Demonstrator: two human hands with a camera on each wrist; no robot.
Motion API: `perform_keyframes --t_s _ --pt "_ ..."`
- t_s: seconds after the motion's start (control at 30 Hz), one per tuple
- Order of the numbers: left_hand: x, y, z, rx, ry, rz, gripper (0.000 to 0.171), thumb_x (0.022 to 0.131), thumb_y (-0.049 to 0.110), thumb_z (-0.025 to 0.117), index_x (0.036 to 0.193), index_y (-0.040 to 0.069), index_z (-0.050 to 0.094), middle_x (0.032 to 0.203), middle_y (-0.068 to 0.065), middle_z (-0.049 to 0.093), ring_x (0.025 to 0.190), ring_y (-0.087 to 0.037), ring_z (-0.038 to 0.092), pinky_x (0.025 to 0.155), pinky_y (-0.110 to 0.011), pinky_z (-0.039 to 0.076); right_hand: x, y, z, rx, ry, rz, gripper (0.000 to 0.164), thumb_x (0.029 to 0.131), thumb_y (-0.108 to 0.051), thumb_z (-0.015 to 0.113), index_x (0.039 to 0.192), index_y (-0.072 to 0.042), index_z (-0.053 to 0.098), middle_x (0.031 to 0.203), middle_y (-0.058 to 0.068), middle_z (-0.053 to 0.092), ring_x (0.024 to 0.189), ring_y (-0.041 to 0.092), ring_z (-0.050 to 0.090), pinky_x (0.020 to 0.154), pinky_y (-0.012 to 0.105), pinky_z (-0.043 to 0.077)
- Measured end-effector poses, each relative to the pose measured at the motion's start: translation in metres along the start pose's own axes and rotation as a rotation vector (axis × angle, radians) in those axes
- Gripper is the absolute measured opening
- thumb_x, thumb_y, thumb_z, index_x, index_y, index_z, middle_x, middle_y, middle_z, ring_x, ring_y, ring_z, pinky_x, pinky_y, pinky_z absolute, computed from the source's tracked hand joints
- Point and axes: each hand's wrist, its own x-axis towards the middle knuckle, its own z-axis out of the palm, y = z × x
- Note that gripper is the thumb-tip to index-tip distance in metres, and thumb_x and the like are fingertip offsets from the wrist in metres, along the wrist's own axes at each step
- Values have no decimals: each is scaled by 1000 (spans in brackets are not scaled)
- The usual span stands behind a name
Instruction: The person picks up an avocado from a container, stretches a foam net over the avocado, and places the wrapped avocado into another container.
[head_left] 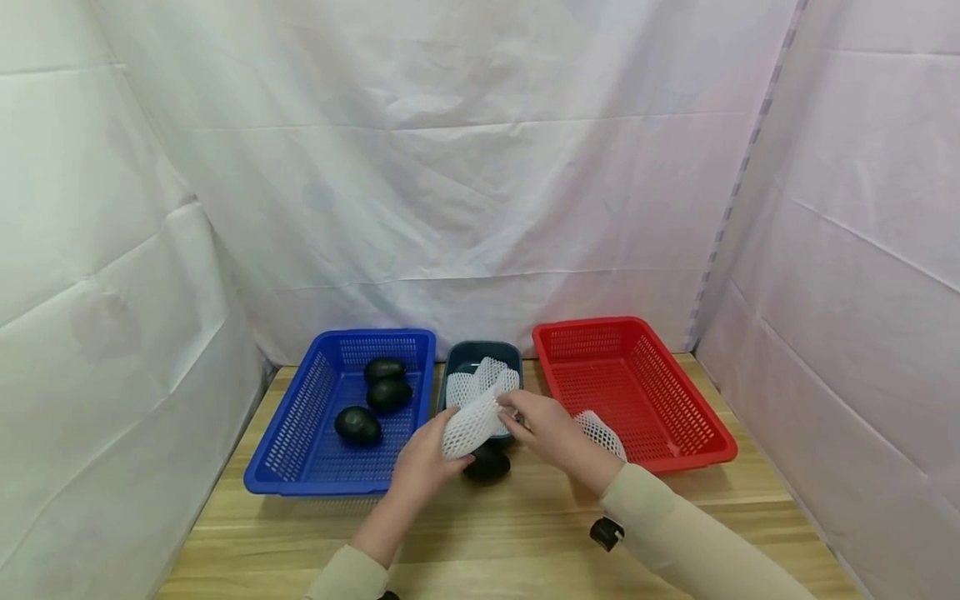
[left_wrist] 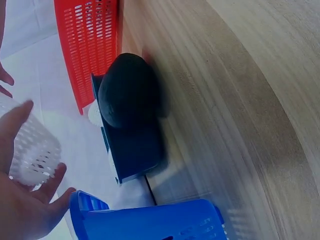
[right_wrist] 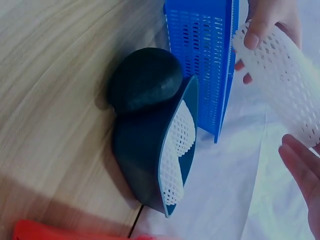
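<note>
A white foam net sleeve (head_left: 471, 427) is held up over the table between both hands. My left hand (head_left: 423, 458) grips its lower end, thumb on one side and fingers on the other, as the right wrist view shows on the sleeve (right_wrist: 287, 80). At the far end, the fingertips of my right hand (head_left: 551, 429) pinch the sleeve's edge. Below the hands a dark avocado (head_left: 487, 465) lies on the table, against the front of a dark teal bin (left_wrist: 137, 155). More foam net sleeves (right_wrist: 172, 180) lie in that bin.
To the left stands a blue basket (head_left: 258, 483) with three avocados (head_left: 358, 426) in it. A red basket (head_left: 708, 457) is on the right; another foam net (head_left: 598, 432) shows at its near left corner, partly behind my right wrist. White cloth (head_left: 480, 192) hangs behind.
</note>
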Motion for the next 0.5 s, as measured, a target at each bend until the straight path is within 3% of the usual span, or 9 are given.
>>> perform_keyframes --t_s 0.13,0.23,0.37,0.5 --pt "-2 2 -4 21 35 9 63 73 19 86 128 12 58 116 -10 65 102 -28 62 85 -50 51 2 -2 -4 -122 12 -35 47 85 -24 76 125 -6 59 124 10 60 102 22 60 90 38 51" --pt "-2 3 -5 105 49 56 60 72 18 87 125 13 60 111 -8 65 96 -27 63 80 -48 53 3 -4 -4 -244 -16 -101 63 78 -33 81 129 -5 57 132 14 55 120 31 52 102 49 41" --pt "-4 5 -2 296 96 249 61 68 17 89 122 13 61 103 -7 65 87 -25 64 71 -42 54 1 -11 -1 -422 -157 -137 77 72 -48 83 132 -9 55 132 14 55 124 36 48 104 52 37" --pt "-7 7 6 392 196 452 58 65 14 89 117 12 63 99 -7 65 83 -24 64 69 -38 55 -1 -21 2 -523 -327 -51 80 70 -52 83 133 -13 55 129 11 58 121 35 50 101 52 40"
